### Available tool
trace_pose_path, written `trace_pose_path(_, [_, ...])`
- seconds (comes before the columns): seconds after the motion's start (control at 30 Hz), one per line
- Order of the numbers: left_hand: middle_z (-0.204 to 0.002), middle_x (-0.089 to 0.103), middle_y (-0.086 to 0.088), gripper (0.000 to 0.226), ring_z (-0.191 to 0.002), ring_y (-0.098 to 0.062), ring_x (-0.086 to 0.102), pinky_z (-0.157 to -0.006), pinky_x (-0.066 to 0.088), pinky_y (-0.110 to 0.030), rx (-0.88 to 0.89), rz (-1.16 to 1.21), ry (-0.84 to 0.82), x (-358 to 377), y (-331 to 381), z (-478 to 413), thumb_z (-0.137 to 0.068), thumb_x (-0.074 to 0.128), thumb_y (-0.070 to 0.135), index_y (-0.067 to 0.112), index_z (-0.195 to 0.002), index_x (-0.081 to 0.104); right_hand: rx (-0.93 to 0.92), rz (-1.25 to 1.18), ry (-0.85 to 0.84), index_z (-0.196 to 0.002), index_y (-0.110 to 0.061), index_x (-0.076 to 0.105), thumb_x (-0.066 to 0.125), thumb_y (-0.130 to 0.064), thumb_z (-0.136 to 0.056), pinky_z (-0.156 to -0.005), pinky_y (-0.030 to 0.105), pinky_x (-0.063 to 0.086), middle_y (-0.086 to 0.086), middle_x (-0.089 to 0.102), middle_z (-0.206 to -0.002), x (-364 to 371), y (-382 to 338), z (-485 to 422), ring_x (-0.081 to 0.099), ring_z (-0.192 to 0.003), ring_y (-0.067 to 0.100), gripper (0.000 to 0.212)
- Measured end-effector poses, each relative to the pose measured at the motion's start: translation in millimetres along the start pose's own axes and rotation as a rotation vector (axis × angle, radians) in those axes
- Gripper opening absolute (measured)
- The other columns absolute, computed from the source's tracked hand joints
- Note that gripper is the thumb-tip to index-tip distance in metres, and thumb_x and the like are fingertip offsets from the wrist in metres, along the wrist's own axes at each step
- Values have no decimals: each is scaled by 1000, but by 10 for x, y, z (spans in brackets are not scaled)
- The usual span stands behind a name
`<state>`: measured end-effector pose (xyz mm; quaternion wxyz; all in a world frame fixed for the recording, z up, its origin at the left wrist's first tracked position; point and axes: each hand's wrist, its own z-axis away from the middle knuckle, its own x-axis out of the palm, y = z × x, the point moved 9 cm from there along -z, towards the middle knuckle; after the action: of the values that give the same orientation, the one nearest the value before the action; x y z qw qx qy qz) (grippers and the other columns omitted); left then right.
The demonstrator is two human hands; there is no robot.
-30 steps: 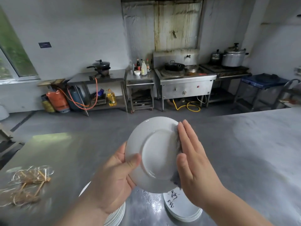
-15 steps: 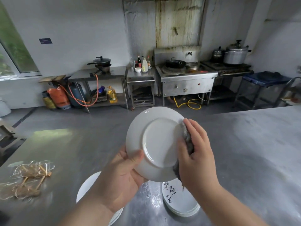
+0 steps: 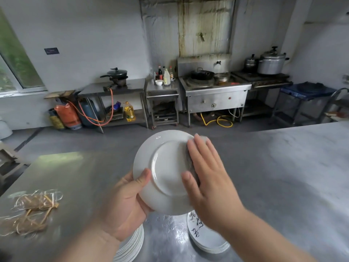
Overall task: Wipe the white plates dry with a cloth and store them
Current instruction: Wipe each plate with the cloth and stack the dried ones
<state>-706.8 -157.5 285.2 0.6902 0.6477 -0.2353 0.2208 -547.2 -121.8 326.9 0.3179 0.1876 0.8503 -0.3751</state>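
Observation:
A white plate (image 3: 166, 167) is held up over the steel table, its underside facing me. My left hand (image 3: 124, 203) grips its lower left rim, thumb on the underside. My right hand (image 3: 205, 178) lies flat with straight fingers on the plate's right side and presses a grey cloth (image 3: 190, 165) against it; only the cloth's edge shows under the palm. Below my hands, a stack of white plates (image 3: 132, 246) sits on the left. Another stack, with black writing on its top plate (image 3: 204, 237), sits on the right.
The steel table (image 3: 273, 176) spreads wide around the stacks, wet between them. A clear bag of tangled brownish material (image 3: 30, 210) lies at the left. Across the floor stand a stove (image 3: 213, 91), side tables, gas cylinders (image 3: 75, 114) and large pots (image 3: 270, 61).
My right hand has flattened out and slid with the cloth up across the plate's right side. The plate has turned slightly in my left hand.

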Motion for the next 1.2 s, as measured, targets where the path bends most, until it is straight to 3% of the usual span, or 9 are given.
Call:
trace_pose_path(0.13, [-135,68,-23,48,-116,-36,72,-80,62,-48,-50,-67,5,-48,-174,36,-86,80,30,12,-130,73,-4,149,-94,-167,-23,15,14,-75,-101,-130,51,11,-6,1,-175,232,74,103,-10,-162,25,84])
trace_pose_path(0.27, [-141,65,-20,52,-130,-35,63,-93,58,-49,-47,-26,-101,18,-260,58,-92,81,30,10,-138,67,-161,118,-223,-165,-26,23,12,-78,-96,-129,42,18,-10,17,-173,28,68,-365,7,-162,16,87])
trace_pose_path(0.37, [-143,63,-21,58,-131,-36,62,-93,59,-49,29,53,-90,16,-157,15,-88,84,28,9,-139,65,-124,-10,-136,-164,-19,30,12,-78,-97,-127,38,22,-7,23,-171,-100,90,-395,16,-159,10,90])
trace_pose_path(0.57, [-137,67,-22,50,-122,-38,68,-85,62,-48,53,13,-35,-72,-90,18,-90,79,30,10,-135,68,-37,53,-29,-165,-11,16,14,-73,-102,-130,50,12,2,1,-176,211,-32,188,-8,-162,29,88])
trace_pose_path(0.73, [-140,66,-19,56,-129,-35,65,-90,60,-50,14,-39,-85,-95,-157,57,-87,85,33,11,-135,69,-58,-27,-137,-164,-23,29,14,-79,-96,-127,36,24,-11,26,-170,-55,88,-396,16,-159,6,90])
trace_pose_path(0.83, [-141,66,-17,59,-129,-32,64,-90,60,-47,74,4,-65,-105,-78,28,-85,87,35,14,-137,68,25,-170,-34,-161,-26,36,26,-69,-99,-124,23,26,-17,33,-166,-88,172,-407,25,-152,-7,77])
trace_pose_path(0.97, [-145,61,-20,50,-134,-37,60,-97,57,-50,93,74,-78,-59,-89,-11,-97,74,32,11,-141,64,204,-306,143,-165,-26,21,37,-60,-101,-107,-4,19,-19,9,-172,218,154,159,7,-152,-15,74])
trace_pose_path(1.1, [-144,63,-19,49,-132,-36,62,-94,58,-53,37,4,-119,-55,-152,14,-93,78,29,13,-138,67,260,-364,315,-156,-19,45,61,-22,-103,-114,5,24,-15,32,-163,99,283,228,28,-150,-7,56])
trace_pose_path(1.2, [-137,69,-16,69,-121,-33,70,-83,63,-50,-34,-13,-30,-190,-63,2,-66,97,40,19,-128,75,132,-367,225,-146,-19,60,62,-9,-100,-111,7,31,-18,47,-153,-124,220,-58,42,-142,-4,47])
